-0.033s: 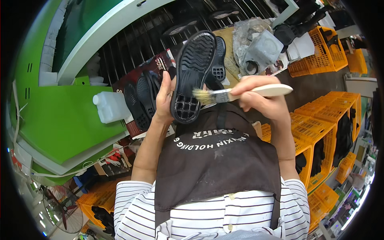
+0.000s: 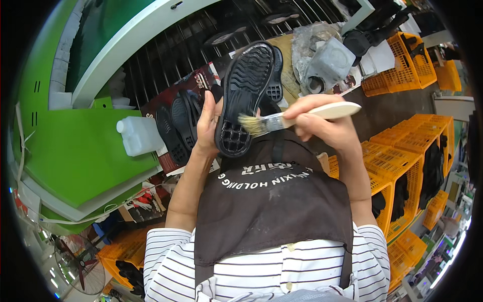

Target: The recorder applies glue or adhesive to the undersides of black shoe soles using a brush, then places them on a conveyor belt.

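My left hand [image 2: 207, 123] holds a black shoe sole [image 2: 245, 83] from its left side, thumb up along the edge. The sole stands tilted, its inner face towards me, with wavy ridges at the far end and a grid of square cells at the near end. In my right hand [image 2: 322, 120] is a flat paintbrush [image 2: 329, 110] with a pale handle. Its bristles touch the sole just above the grid cells. Behind the held sole lies another black sole [image 2: 275, 83], partly hidden. More black soles [image 2: 182, 121] rest to the left of my left hand.
A white plastic jug [image 2: 138, 136] stands on the green machine [image 2: 85, 166] at left. Dark metal rollers [image 2: 171, 45] run across the back. A plastic-wrapped translucent container [image 2: 332, 59] sits at back right. Orange crates [image 2: 395, 151] with dark items line the right.
The brush has shifted slightly left and down along the sole. The sole has tilted a little and moved slightly down in my left hand.
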Available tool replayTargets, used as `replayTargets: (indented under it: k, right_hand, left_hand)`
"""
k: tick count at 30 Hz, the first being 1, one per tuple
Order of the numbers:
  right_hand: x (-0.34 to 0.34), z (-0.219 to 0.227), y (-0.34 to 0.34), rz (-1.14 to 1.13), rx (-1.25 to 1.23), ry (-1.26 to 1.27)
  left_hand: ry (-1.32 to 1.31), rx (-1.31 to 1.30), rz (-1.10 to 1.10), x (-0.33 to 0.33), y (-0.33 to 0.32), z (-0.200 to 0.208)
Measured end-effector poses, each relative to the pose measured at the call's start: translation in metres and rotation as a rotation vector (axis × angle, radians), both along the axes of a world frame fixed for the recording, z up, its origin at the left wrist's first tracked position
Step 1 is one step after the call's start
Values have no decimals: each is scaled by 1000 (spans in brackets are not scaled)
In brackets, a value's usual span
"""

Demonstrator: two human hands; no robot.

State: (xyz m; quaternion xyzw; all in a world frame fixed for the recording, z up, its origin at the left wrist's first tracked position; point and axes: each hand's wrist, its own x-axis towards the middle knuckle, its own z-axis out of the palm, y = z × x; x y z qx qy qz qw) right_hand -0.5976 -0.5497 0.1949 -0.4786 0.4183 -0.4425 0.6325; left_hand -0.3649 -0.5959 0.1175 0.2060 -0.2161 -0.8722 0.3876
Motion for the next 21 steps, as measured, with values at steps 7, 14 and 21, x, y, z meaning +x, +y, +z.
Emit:
replayTargets:
  k: [7,14,21]
  right_hand:
    - [-1,-53,-27,-278,0,-92]
    - [1,-55,-26,-257,-721,662]
    - [18,-25,-1,166,-683,468]
  left_hand:
    - [76,-178,-212,-3,5,-3]
    - [-36,-165,-157,-1,7,-8]
    - [-82,87,5,3,6,-11]
